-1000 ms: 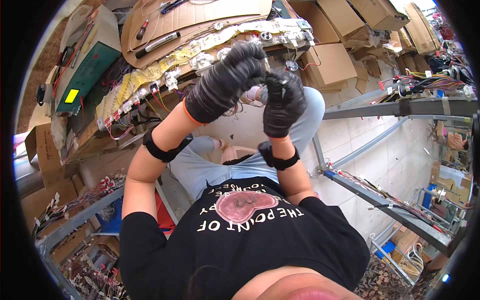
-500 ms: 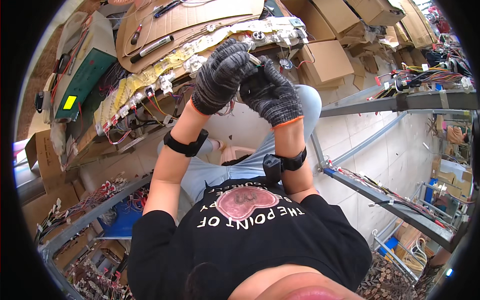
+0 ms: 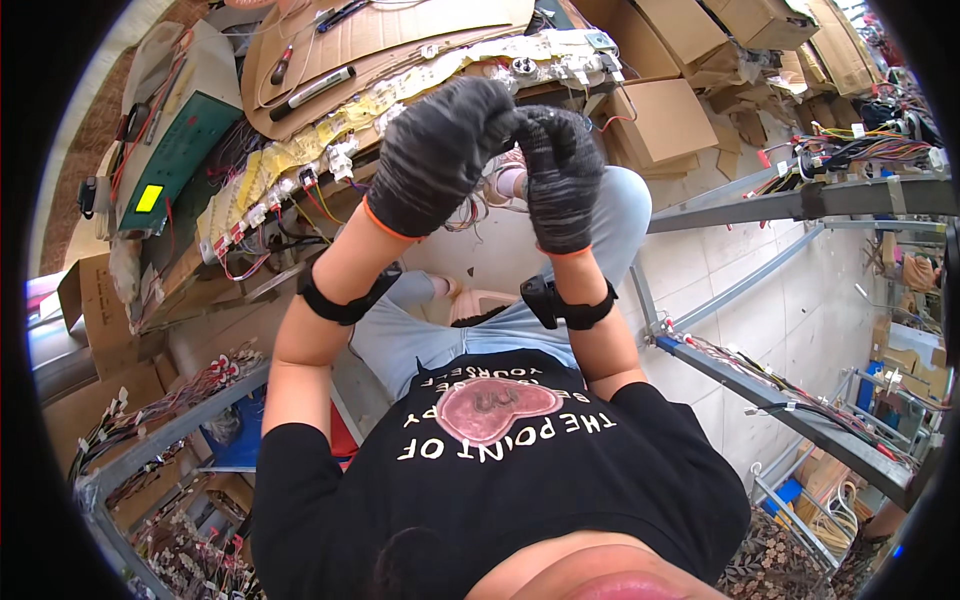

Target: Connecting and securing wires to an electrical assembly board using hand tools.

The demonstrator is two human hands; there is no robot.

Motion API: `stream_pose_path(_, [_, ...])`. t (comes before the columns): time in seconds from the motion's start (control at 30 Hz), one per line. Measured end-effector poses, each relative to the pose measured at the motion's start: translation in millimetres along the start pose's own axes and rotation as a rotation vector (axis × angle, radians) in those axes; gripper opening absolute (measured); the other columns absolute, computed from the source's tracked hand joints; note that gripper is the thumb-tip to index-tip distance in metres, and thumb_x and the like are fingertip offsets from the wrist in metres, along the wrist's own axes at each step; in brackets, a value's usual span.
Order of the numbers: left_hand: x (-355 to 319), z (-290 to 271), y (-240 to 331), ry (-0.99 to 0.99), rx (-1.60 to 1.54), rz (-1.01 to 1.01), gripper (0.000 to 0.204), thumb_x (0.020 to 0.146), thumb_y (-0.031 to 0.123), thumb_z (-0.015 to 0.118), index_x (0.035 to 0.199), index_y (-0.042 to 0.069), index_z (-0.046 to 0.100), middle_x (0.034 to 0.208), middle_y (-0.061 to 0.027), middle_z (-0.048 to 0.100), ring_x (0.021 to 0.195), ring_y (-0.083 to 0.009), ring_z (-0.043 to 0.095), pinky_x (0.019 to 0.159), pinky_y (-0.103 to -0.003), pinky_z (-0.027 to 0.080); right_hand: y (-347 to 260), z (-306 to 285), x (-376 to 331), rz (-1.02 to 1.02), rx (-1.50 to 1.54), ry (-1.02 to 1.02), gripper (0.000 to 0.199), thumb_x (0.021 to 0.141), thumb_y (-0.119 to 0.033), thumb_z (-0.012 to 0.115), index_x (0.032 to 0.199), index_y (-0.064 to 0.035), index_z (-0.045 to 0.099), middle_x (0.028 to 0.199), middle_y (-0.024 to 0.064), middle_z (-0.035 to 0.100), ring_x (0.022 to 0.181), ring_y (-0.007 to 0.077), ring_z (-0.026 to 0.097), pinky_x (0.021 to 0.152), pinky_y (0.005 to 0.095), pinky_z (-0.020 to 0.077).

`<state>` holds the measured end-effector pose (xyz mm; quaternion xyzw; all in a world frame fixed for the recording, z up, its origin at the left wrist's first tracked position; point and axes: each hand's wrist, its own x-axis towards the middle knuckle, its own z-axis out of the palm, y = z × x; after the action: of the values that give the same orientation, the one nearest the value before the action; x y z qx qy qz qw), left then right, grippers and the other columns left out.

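Both of my hands wear dark knit gloves and are raised in front of me, fingertips touching. My left hand (image 3: 438, 152) curls over from the left and my right hand (image 3: 556, 172) closes against it from the right. They pinch a small bundle of thin red and white wires (image 3: 468, 212), which hangs just under the gloves; what sits between the fingertips is hidden. Black bands wrap both wrists. Just beyond the hands runs a long harness board (image 3: 300, 160) with yellow tags, white connectors and coloured wires.
Cardboard sheets (image 3: 400, 30) with a black marker (image 3: 318, 88) and a red-handled tool (image 3: 280, 66) lie beyond the board. A green panel (image 3: 175, 160) is at the left and cardboard boxes (image 3: 665, 120) at the right. Grey metal rails (image 3: 790, 205) carrying wire bundles run at right and lower left.
My hands have stayed together and turned, the left glove now curling over the top. The view has shifted so the board and hands sit lower in the picture.
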<state>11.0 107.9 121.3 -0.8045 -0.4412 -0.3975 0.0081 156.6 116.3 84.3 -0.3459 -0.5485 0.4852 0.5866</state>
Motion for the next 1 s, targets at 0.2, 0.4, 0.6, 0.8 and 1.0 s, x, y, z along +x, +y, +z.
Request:
stream_pose_path(0.2, [8,-17,-47,-0.720,-1.427,-0.806,0.023,0.089,0.022,0.058,0.096,0.000,0.060,0.076,-0.0013,0.059,0.058,-0.0048,0.054,0.050,-0.018,0.044,5,4,-2,-0.463,-0.093,0.027,0.004,0.082,-0.001,0.062,0.085,-0.0023,0.062,0.083,0.0074,0.063,0.080,0.0219,0.059,0.077,0.0322,0.0465])
stream_pose_path(0.4, [-5,21,2,-0.152,-1.015,-0.804,0.019,0.087,0.019,0.064,0.091,0.001,0.062,0.073,-0.0033,0.062,0.060,-0.0095,0.058,0.053,-0.024,0.047,26,29,5,0.018,0.261,0.445,0.008,0.093,-0.008,0.052,0.093,-0.0018,0.057,0.083,0.0004,0.056,0.072,0.0056,0.048,0.065,0.0226,0.0428])
stream_pose_path(0.6, [-24,46,9,0.109,0.083,-0.146,0.026,0.077,0.004,0.060,0.103,0.002,0.059,0.094,-0.0161,0.061,0.086,-0.0321,0.060,0.076,-0.038,0.049,25,23,6,0.187,0.191,0.408,0.004,0.091,-0.006,0.055,0.088,-0.0027,0.055,0.080,0.0026,0.056,0.072,0.0084,0.051,0.065,0.0240,0.0431])
stream_pose_path(0.8, [-23,37,-14,-0.027,-0.323,-0.126,0.029,0.076,0.000,0.060,0.105,0.001,0.058,0.113,-0.0151,0.054,0.101,-0.0289,0.057,0.088,-0.037,0.047,31,-3,13,-0.768,-0.616,0.223,0.008,0.082,-0.002,0.061,0.088,-0.0021,0.057,0.085,0.0137,0.058,0.078,0.0282,0.056,0.073,0.0359,0.0447])
stream_pose_path(1.0, [-19,30,-9,0.210,-0.560,-0.131,0.053,0.071,-0.009,0.069,0.120,0.002,0.052,0.120,-0.0130,0.050,0.104,-0.0227,0.057,0.083,-0.032,0.054,31,-22,20,0.184,0.311,-0.068,0.009,0.090,-0.009,0.057,0.090,-0.0001,0.060,0.078,0.0032,0.061,0.071,0.0090,0.054,0.066,0.0234,0.0451])
